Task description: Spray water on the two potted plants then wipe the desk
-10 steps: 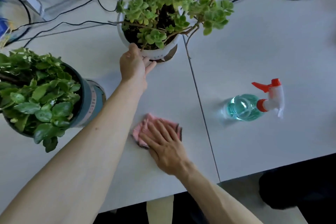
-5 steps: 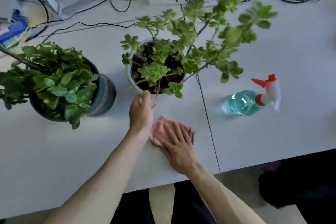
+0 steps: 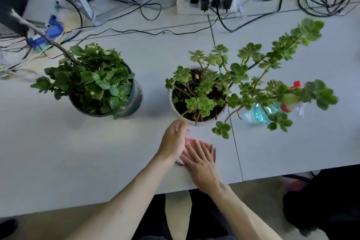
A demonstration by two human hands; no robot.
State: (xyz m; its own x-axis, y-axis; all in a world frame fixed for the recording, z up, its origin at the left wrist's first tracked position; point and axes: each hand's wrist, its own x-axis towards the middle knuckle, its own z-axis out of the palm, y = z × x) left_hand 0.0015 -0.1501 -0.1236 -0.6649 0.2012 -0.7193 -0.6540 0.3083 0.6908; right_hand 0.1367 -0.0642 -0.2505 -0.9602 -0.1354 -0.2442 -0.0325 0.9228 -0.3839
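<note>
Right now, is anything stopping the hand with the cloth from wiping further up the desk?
Yes. The white pot stands on the desk just beyond the right hand and the cloth. The left hand touches that pot's near rim. The spray bottle lies off to the right.

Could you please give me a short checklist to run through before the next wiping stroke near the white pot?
1. Right hand flat on the cloth: ok.
2. Left hand at the white pot rim: ok; firm grip: cannot tell.
3. Spray bottle set down, clear of the cloth: ok.
4. Blue pot clear of the wiping path: ok.
5. Trailing stem overhangs desk beside the cloth: not ok.
</note>
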